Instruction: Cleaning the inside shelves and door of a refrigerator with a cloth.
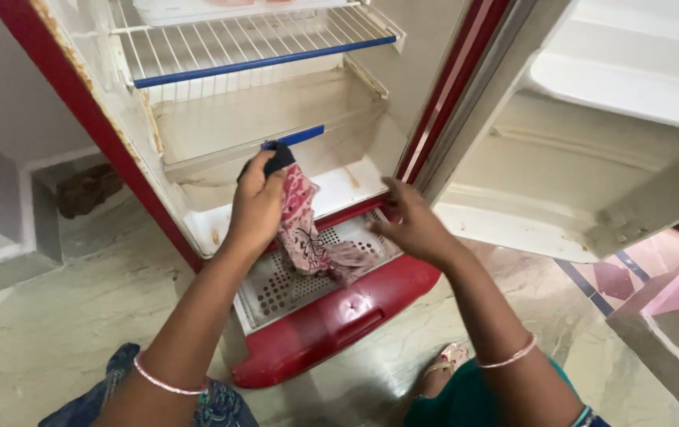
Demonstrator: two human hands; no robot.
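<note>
Left hand (pixel 256 207) fingers clenched on pink patterned cloth (pixel 305 229) draping onto white perforated tray (pixel 284 289) low in open red fridge (pixel 331 324); right hand (pixel 412 225) fingers spread, empty, just right of cloth.

Left hand (pixel 256 207) fisted, raised; right hand (pixel 411 225) open, fingers spread, both arms outstretched

A wire shelf (pixel 252 43) sits above; green stone floor (pixel 63 316) lies below.

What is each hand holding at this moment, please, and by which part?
The left hand holds a pink patterned cloth by its bunched top end; the right hand holds nothing.
</note>
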